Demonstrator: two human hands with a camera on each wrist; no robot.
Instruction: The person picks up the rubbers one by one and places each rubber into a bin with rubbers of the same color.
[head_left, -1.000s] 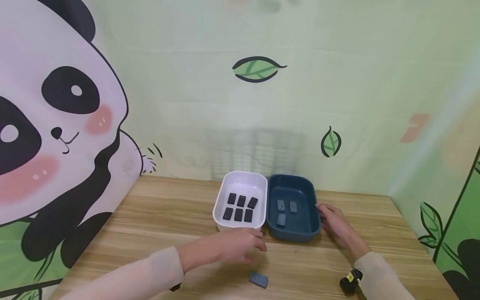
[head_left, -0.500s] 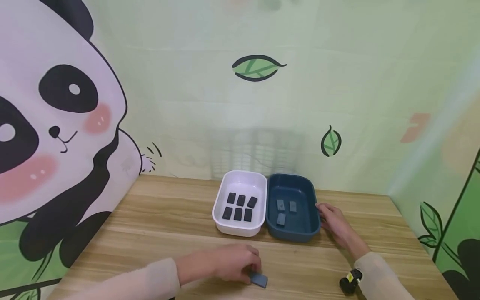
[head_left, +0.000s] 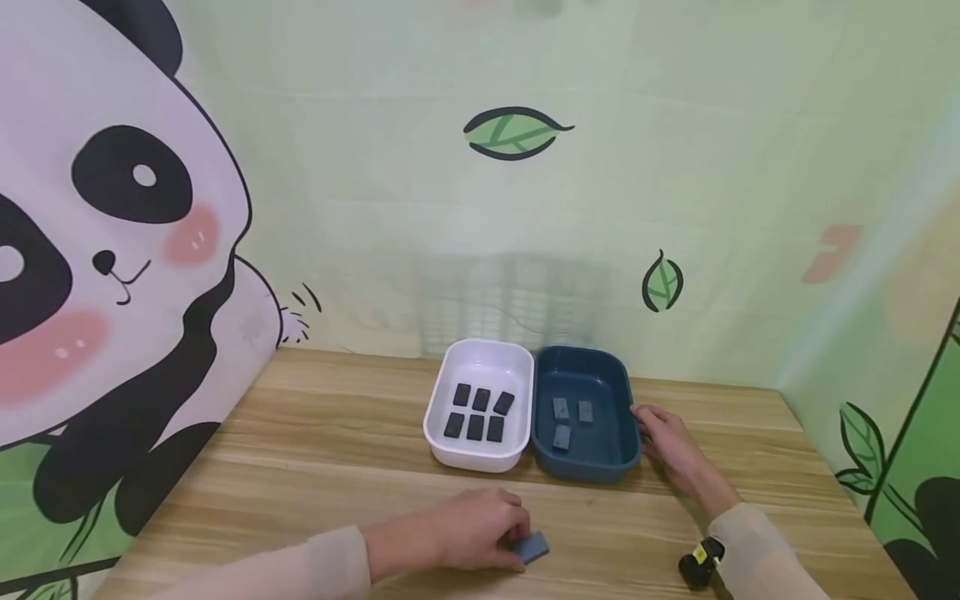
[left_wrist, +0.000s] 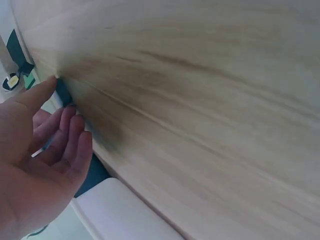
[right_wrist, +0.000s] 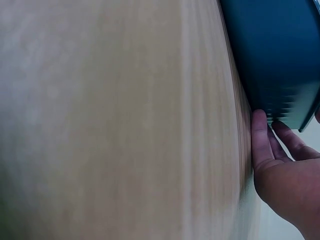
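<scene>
My left hand [head_left: 480, 527] pinches a small blue-grey rectangular block [head_left: 532, 547] between thumb and fingers, low over the table in front of the bins. In the left wrist view the block [left_wrist: 63, 92] shows past the fingertips. At the far side of the table, my right hand [head_left: 671, 450] holds the right rim of a dark blue bin [head_left: 626, 379], its fingers against the outer wall in the right wrist view. Inside that bin lie 3 grey-blue blocks [head_left: 585, 412]. Beside it, a white bin [head_left: 480, 460] contains several black blocks [head_left: 475, 427] in two rows.
The bins stand side by side near the back edge of the wooden table [head_left: 337, 467]. Behind them hangs a green backdrop [head_left: 360, 208] printed with leaves and a panda [head_left: 142, 217]. A black wrist device [head_left: 697, 567] sits at the right sleeve.
My left hand has come down toward the front of the table and taken hold of the blue-grey block, which is now turned and shifted slightly right. The right hand stays at the blue bin.
</scene>
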